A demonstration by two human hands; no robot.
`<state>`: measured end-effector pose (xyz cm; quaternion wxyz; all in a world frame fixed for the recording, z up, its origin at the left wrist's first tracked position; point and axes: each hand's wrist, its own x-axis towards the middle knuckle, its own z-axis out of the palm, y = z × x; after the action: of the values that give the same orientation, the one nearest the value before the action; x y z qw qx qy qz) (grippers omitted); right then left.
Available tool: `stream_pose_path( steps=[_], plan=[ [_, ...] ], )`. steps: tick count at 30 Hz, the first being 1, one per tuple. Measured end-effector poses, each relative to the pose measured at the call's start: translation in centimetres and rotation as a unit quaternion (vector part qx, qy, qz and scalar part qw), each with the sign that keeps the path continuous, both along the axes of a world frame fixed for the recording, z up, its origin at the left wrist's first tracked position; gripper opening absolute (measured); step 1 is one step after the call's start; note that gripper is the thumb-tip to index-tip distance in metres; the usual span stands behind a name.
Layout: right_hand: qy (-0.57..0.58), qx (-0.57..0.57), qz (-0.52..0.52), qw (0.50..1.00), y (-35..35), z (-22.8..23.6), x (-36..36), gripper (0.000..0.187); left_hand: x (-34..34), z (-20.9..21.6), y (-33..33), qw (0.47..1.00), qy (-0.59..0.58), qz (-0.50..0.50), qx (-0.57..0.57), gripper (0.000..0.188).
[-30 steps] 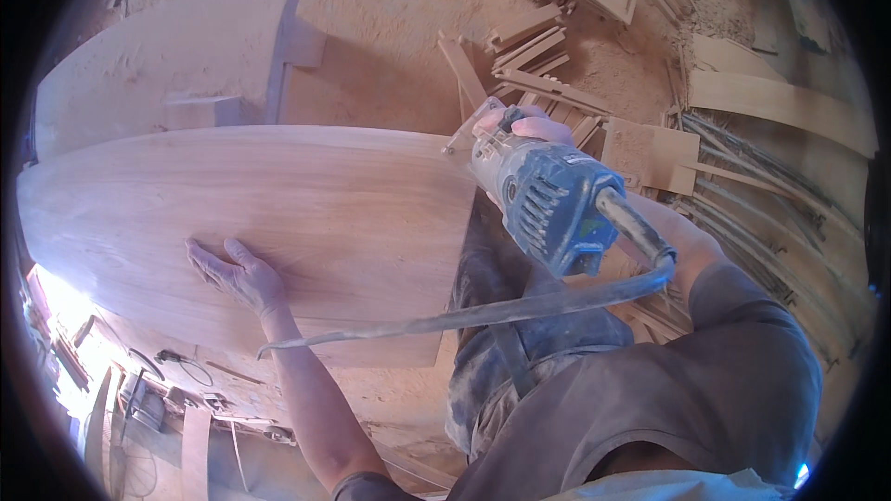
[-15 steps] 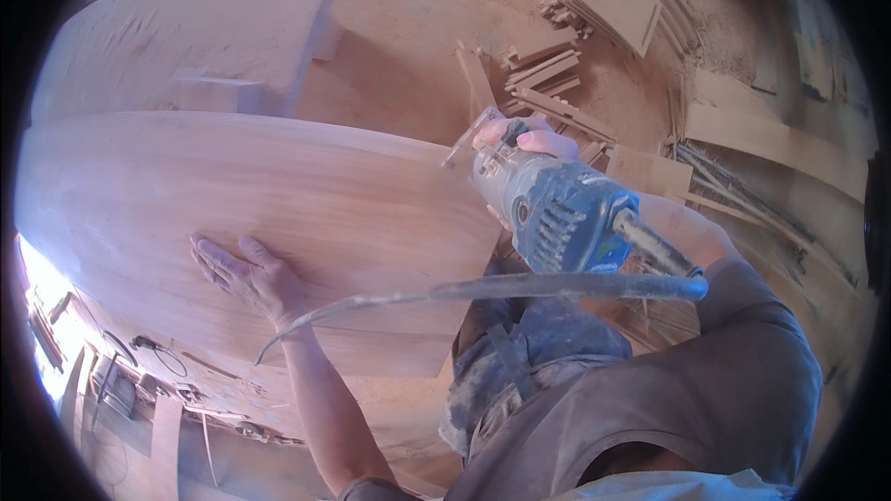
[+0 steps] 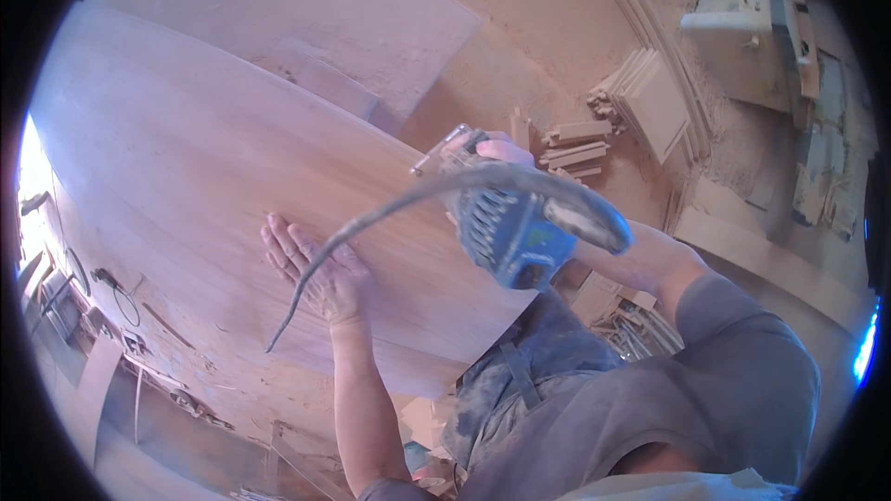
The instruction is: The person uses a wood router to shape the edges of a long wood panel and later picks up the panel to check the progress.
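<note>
Trim router (image 3: 520,249) with a blue housing is being held at the right-hand end of a pale wooden panel (image 3: 223,158), near its far corner; whether its base is touching the wood is hard to tell. The right hand (image 3: 501,150) is gripping it, the fingers curling around the body and partly hidden. The left hand (image 3: 325,274) is lying flat on the panel, fingers nearly straight, grasping nothing, while the dark cord (image 3: 408,195) is crossing in front of it.
</note>
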<state>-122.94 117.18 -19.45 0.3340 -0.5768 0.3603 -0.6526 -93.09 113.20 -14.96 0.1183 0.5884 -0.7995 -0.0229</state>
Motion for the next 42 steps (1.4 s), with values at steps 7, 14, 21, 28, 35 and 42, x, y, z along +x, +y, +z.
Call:
stream_pose_path(
  steps=[7, 14, 21, 28, 35, 42],
  plan=[
    [0.044, -0.015, -0.055, 0.997, -11.3, 1.3, 5.8, 0.054, 0.0, 0.4, 0.0, 0.996, -0.010, 0.037, 0.075, 0.078],
    [0.202, -0.049, -0.046, 0.977, -21.5, 5.5, 9.2, 0.039, -0.1, 1.2, -0.4, 0.992, 0.002, 0.052, 0.116, 0.067],
    [0.308, -0.043, -0.055, 0.949, -25.0, 5.6, 11.7, 0.034, 0.0, 1.5, -0.2, 0.982, -0.002, 0.075, 0.173, 0.071],
    [0.191, 0.106, 0.024, 0.976, -26.9, 6.0, 12.4, 0.037, 0.5, 0.6, -0.1, 0.989, 0.017, 0.066, 0.129, 0.073],
    [0.228, -0.008, 0.100, 0.969, -25.9, 5.4, 10.2, 0.047, -0.5, 0.0, -0.4, 0.955, 0.001, 0.292, 0.048, 0.075],
    [0.071, 0.008, 0.195, 0.978, -17.5, 4.9, 3.5, 0.063, -0.7, -2.8, 0.6, 0.905, 0.078, 0.417, 0.036, 0.069]
  ],
)
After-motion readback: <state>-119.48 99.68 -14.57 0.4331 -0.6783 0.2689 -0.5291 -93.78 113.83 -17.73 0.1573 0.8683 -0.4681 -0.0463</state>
